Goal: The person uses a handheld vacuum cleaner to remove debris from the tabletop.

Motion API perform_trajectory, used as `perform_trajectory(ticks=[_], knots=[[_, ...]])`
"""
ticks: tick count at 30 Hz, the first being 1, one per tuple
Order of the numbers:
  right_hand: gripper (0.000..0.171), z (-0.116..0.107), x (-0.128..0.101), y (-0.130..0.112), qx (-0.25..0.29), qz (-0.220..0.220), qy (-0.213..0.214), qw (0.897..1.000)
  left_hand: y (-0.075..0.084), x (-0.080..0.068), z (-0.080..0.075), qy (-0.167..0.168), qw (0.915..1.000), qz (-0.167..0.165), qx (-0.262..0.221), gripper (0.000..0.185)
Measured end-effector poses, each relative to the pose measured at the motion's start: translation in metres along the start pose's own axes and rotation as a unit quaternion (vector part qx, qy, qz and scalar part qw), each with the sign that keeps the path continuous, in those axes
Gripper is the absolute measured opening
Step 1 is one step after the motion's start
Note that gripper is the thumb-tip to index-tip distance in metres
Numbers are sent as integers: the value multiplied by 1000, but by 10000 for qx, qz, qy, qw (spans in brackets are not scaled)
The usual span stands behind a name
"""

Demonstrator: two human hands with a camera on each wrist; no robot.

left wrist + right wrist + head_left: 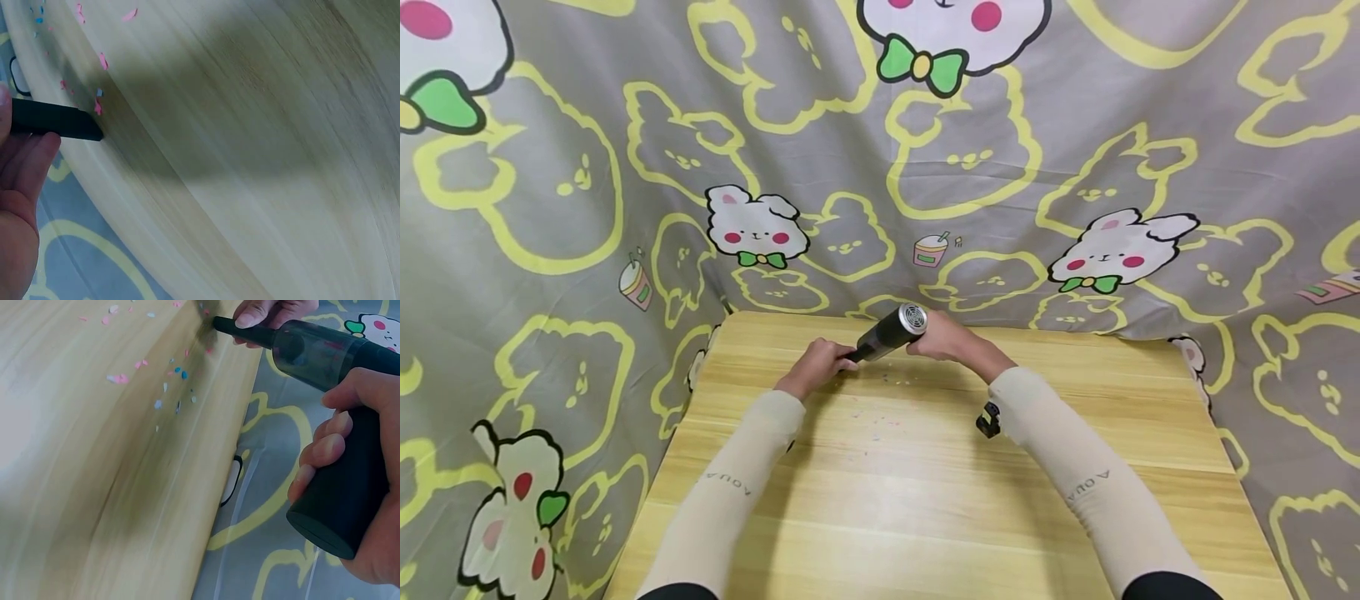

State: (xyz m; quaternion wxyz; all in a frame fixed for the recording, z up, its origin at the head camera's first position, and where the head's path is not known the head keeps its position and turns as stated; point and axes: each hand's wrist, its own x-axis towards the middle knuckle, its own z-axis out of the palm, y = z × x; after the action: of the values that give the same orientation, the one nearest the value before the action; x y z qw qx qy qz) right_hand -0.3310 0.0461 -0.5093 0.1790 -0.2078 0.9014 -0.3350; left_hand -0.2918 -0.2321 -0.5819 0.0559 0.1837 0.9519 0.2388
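A small handheld vacuum (891, 330) with a dark body and a silver vented rear end is held over the far part of a wooden table (925, 500). My right hand (943, 337) grips its black handle (347, 500). My left hand (820, 360) pinches the thin black nozzle (56, 120), seen also in the right wrist view (240, 328), near its tip. The tip points down at the tabletop, close to the table's edge. Small pink and blue paper scraps (165, 381) lie scattered under and in front of it (872, 417).
A small black clip-like object (988, 419) lies on the table beside my right forearm. A grey cloth printed with yellow outlines and white rabbits (880, 167) hangs behind and around the table. Both arms wear beige sleeves.
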Motion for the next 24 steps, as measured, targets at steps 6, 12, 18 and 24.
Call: perform_trajectory(ticks=[6,12,18,24], knots=[[49,-4,-1,8,-168,-86,36,9998,6,5,3,11,9999,32,123,34],[43,-8,-4,14,-234,-93,44,9997,11,6,7,67,9999,125,88,31],[46,-11,-7,19,-135,-138,-83,9998,17,8,13,130,9999,49,73,33],[51,-18,-14,26,-295,-104,31,9995,25,15,18,136,9997,200,62,34]])
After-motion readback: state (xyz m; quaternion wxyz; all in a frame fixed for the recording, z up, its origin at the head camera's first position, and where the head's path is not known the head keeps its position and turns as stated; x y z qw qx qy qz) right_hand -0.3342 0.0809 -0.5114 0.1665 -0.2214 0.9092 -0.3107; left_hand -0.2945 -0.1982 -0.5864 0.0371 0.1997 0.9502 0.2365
